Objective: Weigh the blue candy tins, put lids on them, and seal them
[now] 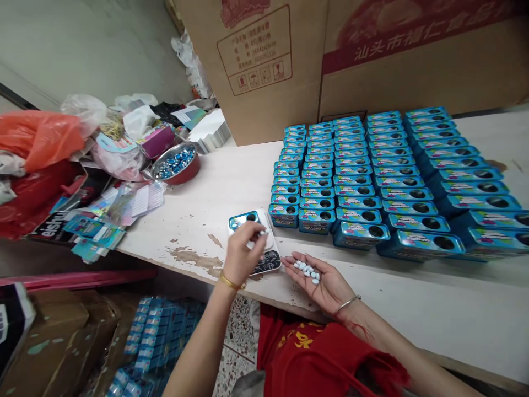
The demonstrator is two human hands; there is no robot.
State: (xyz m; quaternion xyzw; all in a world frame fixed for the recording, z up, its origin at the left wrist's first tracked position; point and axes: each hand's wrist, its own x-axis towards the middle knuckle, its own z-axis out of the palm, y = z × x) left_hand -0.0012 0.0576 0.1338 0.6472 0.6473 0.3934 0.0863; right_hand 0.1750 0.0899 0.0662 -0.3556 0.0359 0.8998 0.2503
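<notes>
Left hand [243,255] pinching a small white oval mint [261,234] at the fingertips, low over a blue rectangular metal tin [242,220]; right hand [320,280] open, palm up, cupping loose white mints [306,271] level.

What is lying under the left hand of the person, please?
Under the left hand lie a blue tin, a white piece and a dark printed piece on the table. The hand covers their middle parts, so what is there cannot be seen.
</notes>
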